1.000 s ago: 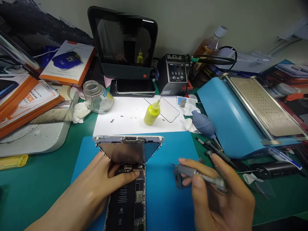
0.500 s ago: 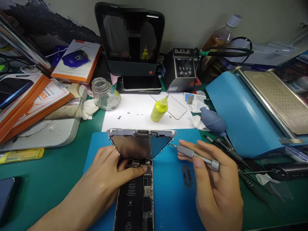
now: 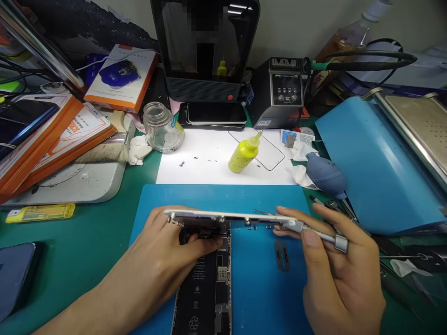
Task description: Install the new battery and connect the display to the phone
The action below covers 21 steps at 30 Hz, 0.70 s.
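Observation:
An opened phone [image 3: 197, 291] lies on the blue mat, its black battery and boards exposed. The screen assembly [image 3: 230, 217] stands above the phone's far end, seen nearly edge-on. My left hand [image 3: 150, 260] grips that end of the phone, thumb laid over the inner parts near the top and fingers partly hidden behind the screen. In my right hand [image 3: 344, 267] is a grey screwdriver [image 3: 323, 236], held between thumb and fingers, its tip pointing left behind the screen. The right fingertips are at the screen's right corner; whether they touch it I cannot tell.
The blue mat [image 3: 256, 298] carries a thin blade [image 3: 282, 255]. Beyond it are white paper, a yellow-green dropper bottle [image 3: 243, 155], a glass jar [image 3: 163, 128] and a blue air blower [image 3: 326, 174]. Tools crowd the right; boxes and a yellow case [image 3: 42, 212] lie left.
The screen has tipped toward me and turned edge-on, its right corner now beside my right fingers. My right hand still holds the screwdriver. The whole view has shifted slightly.

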Each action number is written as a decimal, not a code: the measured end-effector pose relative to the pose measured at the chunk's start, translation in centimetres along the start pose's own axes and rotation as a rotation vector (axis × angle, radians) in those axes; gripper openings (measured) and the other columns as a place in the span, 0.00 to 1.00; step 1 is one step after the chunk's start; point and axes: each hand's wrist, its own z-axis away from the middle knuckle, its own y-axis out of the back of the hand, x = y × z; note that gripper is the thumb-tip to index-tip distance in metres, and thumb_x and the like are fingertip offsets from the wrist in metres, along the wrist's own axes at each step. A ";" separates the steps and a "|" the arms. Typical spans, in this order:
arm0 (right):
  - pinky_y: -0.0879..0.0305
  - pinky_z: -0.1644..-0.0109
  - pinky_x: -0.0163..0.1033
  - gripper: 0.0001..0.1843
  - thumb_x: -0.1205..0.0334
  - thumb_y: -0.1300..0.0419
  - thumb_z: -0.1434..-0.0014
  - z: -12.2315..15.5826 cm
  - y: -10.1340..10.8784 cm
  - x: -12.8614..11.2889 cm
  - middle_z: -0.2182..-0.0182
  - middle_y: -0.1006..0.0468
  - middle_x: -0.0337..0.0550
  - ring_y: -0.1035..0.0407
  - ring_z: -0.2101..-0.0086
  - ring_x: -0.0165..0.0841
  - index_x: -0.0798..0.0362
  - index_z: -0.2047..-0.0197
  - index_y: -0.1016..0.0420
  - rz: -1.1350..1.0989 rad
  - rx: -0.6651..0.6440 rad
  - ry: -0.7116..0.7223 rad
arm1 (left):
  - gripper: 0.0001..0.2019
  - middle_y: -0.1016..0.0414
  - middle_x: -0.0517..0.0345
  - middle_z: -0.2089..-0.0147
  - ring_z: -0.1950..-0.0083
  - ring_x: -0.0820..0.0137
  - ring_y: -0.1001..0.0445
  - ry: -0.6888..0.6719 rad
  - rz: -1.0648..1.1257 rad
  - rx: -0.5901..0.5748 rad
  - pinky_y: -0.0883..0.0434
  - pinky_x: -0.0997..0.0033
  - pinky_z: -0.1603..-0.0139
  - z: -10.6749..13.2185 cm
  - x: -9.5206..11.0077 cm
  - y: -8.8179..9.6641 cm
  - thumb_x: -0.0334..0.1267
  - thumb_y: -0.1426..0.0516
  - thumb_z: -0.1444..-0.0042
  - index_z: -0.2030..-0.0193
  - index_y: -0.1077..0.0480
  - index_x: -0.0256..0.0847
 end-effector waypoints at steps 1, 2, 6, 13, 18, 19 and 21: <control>0.15 0.43 0.37 0.21 0.52 0.38 0.17 0.0 0.0 -0.1 0.43 0.12 0.41 0.13 0.51 0.34 0.41 0.26 0.27 -0.009 0.017 -0.014 | 0.27 0.21 0.54 0.39 0.38 0.55 0.25 -0.010 0.010 -0.008 0.29 0.54 0.39 -0.1 0.1 0.2 0.26 0.44 0.23 0.30 0.23 0.65; 0.14 0.44 0.40 0.22 0.51 0.37 0.18 0.0 -0.1 -0.3 0.44 0.11 0.42 0.13 0.52 0.36 0.42 0.26 0.27 -0.023 0.040 -0.037 | 0.26 0.21 0.54 0.38 0.38 0.56 0.25 -0.020 0.023 -0.018 0.29 0.54 0.38 -0.2 0.1 0.4 0.26 0.44 0.24 0.31 0.22 0.63; 0.11 0.54 0.43 0.29 0.45 0.33 0.22 0.3 0.0 -1.3 0.50 0.10 0.44 0.13 0.61 0.39 0.40 0.24 0.29 -0.169 0.114 -0.189 | 0.17 0.21 0.51 0.37 0.39 0.55 0.24 -0.023 0.049 0.015 0.26 0.54 0.41 -0.3 0.0 0.8 0.27 0.45 0.27 0.40 0.23 0.50; 0.11 0.62 0.39 0.31 0.46 0.28 0.25 1.1 0.0 -1.0 0.55 0.10 0.45 0.13 0.66 0.40 0.40 0.25 0.28 -0.364 -0.039 -0.329 | 0.12 0.19 0.54 0.41 0.42 0.57 0.24 0.014 0.118 -0.007 0.27 0.56 0.42 -1.0 0.2 1.0 0.32 0.42 0.25 0.40 0.26 0.51; 0.11 0.64 0.38 0.27 0.47 0.28 0.25 1.1 -0.3 -1.1 0.61 0.10 0.43 0.14 0.70 0.39 0.42 0.29 0.25 -0.411 -0.125 -0.339 | 0.10 0.20 0.53 0.38 0.39 0.57 0.23 -0.012 0.104 -0.010 0.27 0.55 0.39 -1.2 0.1 1.0 0.32 0.43 0.23 0.42 0.26 0.49; 0.11 0.64 0.38 0.26 0.47 0.28 0.25 1.2 -0.3 -1.2 0.59 0.09 0.43 0.14 0.69 0.40 0.41 0.30 0.25 -0.419 -0.129 -0.343 | 0.10 0.20 0.51 0.39 0.40 0.57 0.23 0.002 0.106 -0.006 0.25 0.55 0.41 -1.1 0.0 1.1 0.32 0.43 0.25 0.42 0.26 0.48; 0.11 0.63 0.38 0.25 0.47 0.30 0.24 1.3 -0.3 -1.3 0.57 0.09 0.44 0.12 0.64 0.42 0.39 0.29 0.25 -0.409 -0.137 -0.336 | 0.12 0.19 0.51 0.42 0.44 0.56 0.22 0.021 0.111 -0.030 0.21 0.56 0.45 -1.0 -0.1 1.3 0.33 0.41 0.29 0.42 0.24 0.49</control>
